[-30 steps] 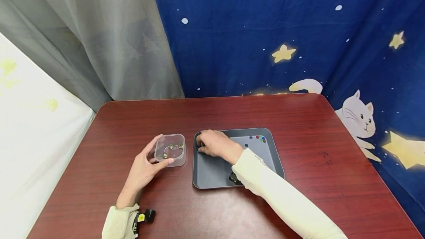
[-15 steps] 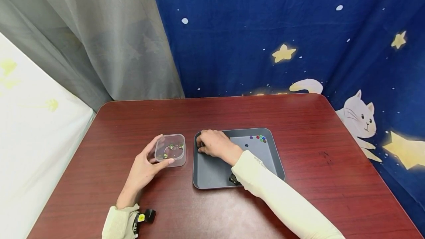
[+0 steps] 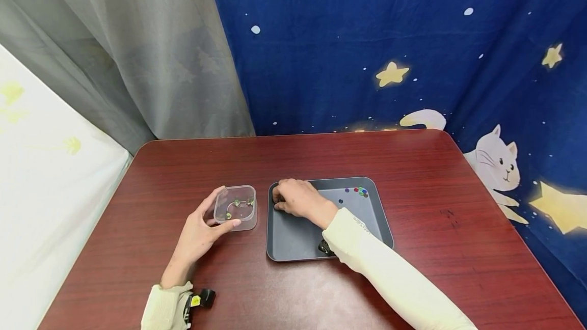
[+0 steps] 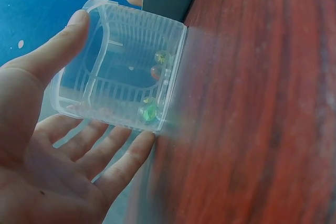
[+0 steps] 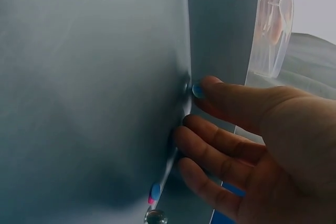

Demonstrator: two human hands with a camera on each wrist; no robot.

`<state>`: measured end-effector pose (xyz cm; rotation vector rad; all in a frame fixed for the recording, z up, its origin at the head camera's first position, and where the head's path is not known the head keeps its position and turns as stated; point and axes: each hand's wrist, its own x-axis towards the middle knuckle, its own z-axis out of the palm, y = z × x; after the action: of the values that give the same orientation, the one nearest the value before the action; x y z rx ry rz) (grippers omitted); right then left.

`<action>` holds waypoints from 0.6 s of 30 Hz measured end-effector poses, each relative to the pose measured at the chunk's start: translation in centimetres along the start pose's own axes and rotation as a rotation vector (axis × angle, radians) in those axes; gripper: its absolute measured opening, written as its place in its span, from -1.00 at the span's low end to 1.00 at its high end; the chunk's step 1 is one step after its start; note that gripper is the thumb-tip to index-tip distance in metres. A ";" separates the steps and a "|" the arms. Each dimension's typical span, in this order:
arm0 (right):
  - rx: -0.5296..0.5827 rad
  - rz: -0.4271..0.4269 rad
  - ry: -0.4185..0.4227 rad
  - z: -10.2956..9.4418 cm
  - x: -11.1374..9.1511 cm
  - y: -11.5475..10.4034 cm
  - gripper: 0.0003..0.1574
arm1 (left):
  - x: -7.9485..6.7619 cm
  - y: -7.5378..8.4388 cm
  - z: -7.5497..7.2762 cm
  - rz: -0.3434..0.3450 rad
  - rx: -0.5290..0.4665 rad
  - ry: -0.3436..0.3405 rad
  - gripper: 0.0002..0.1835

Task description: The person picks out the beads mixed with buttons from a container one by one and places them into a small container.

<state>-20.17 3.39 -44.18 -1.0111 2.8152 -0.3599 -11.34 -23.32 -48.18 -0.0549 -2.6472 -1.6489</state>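
While the left hand (image 3: pixel 197 233) clasps the clear box (image 3: pixel 247 224), unmoved, beside the tray (image 3: pixel 293 241), I see the right hand (image 3: pixel 300 199) nudged slightly rightward inside it, thumb against a blue piece (image 5: pixel 198 90); whether pinched, I cannot tell.

In the head view, the left hand (image 3: pixel 197 233) is held left of centre, thumb (image 4: pixel 60 48) and fingers (image 4: pixel 126 169) parted. Near the centre, the right hand (image 3: pixel 300 200) is held bent-fingered.

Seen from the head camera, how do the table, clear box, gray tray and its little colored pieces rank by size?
Largest to smallest:
table
gray tray
clear box
little colored pieces, too alike to rank individually
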 end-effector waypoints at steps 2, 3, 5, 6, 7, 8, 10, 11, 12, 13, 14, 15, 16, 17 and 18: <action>0.007 0.001 0.002 0.0 0.0 0.1 -0.90 | 0.0 0.0 0.0 0.000 0.002 0.003 -0.04; 0.012 -0.001 0.005 -0.1 -0.1 0.1 -0.90 | 0.0 0.0 0.0 0.000 0.001 0.003 -0.04; 0.020 -0.004 0.013 -0.1 -0.1 0.1 -0.90 | 0.0 0.0 0.1 -0.001 -0.003 0.003 -0.05; 0.024 -0.007 0.018 -0.1 -0.1 0.1 -0.90 | 0.0 0.1 0.1 -0.001 -0.004 0.003 -0.05; 0.025 -0.010 0.023 -0.2 -0.1 0.1 -0.90 | -0.1 0.1 0.1 -0.002 -0.005 0.003 -0.05; 0.025 -0.014 0.028 -0.2 -0.1 0.1 -0.90 | -0.1 0.1 0.1 -0.002 -0.006 0.003 -0.05; 0.024 -0.021 0.032 -0.3 -0.2 0.1 -0.91 | -0.1 0.1 0.1 -0.003 -0.007 0.002 -0.05; 0.024 -0.024 0.034 -0.3 -0.2 0.1 -0.91 | -0.1 0.1 0.1 -0.003 -0.005 0.003 -0.05; 0.024 -0.026 0.035 -0.3 -0.2 0.1 -0.92 | -0.1 0.0 0.1 -0.004 -0.005 0.004 -0.05; 0.026 -0.029 0.035 -0.4 -0.2 0.1 -0.92 | -0.1 0.0 0.1 -0.004 -0.003 0.004 -0.05; 0.028 -0.031 0.036 -0.4 -0.2 0.1 -0.92 | -0.1 0.0 0.1 -0.004 -0.003 0.005 -0.05; 0.032 -0.033 0.037 -0.4 -0.2 0.1 -0.92 | -0.1 0.0 0.1 -0.004 -0.002 0.005 -0.05; 0.036 -0.034 0.039 -0.4 -0.3 0.1 -0.91 | -0.1 0.0 0.2 -0.003 -0.002 0.005 -0.05; 0.040 -0.037 0.043 -0.5 -0.3 0.1 -0.91 | -0.1 0.0 0.2 -0.003 -0.002 0.005 -0.04; 0.041 -0.041 0.047 -0.5 -0.3 0.1 -0.91 | -0.1 0.1 0.2 -0.003 -0.002 0.005 -0.04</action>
<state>-20.08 3.78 -43.71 -1.0665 2.8193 -0.4502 -11.22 -23.15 -48.21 -0.0470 -2.6434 -1.6499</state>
